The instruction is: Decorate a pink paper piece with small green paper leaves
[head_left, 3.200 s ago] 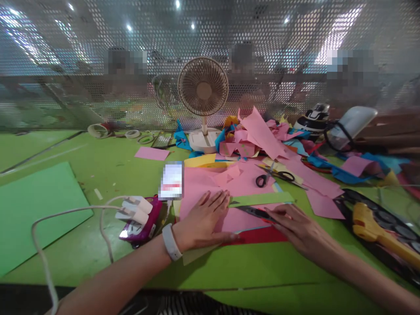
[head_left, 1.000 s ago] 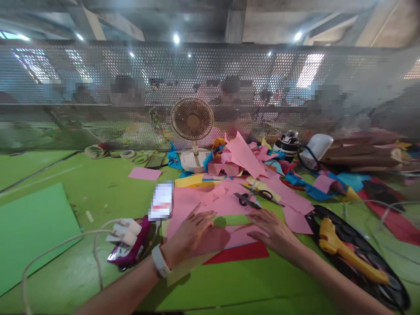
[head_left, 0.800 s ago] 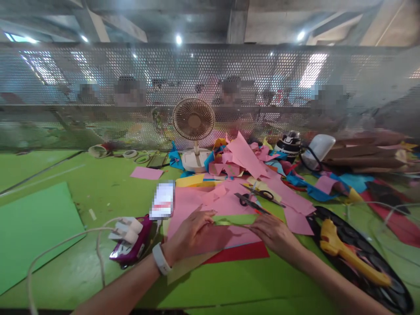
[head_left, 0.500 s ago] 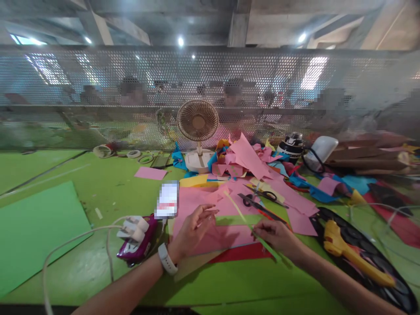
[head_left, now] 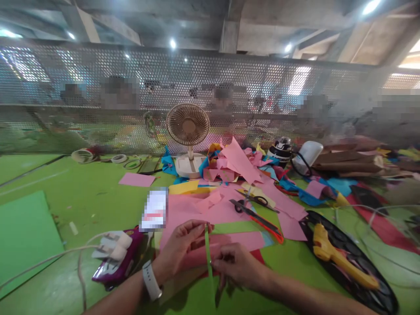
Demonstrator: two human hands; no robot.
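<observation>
A thin green paper strip (head_left: 208, 245) stands nearly upright in front of me, its lower end hanging toward the table. My left hand (head_left: 183, 243), with a white band on the wrist, pinches the strip near its top. Lower down, the thumb and fingers of my right hand (head_left: 238, 264) are closed on the same strip. Beneath both hands lie pink paper sheets (head_left: 180, 210), with a wider green strip (head_left: 238, 227) across them. Scissors (head_left: 256, 214) with dark blades rest on the paper to the right, beside a second pair (head_left: 259, 200).
A yellow glue gun (head_left: 341, 258) lies on a black tray (head_left: 387, 291) at right. On the left are a phone (head_left: 154, 210), a purple power strip (head_left: 121, 262) with cables and a green sheet (head_left: 26, 236). Behind stand a fan (head_left: 187, 124) and crumpled paper scraps (head_left: 241, 157).
My left hand has closed on the upper end of the green strip. My right hand has moved left with the strip, which has turned from slanted to nearly upright. The view has shifted slightly right.
</observation>
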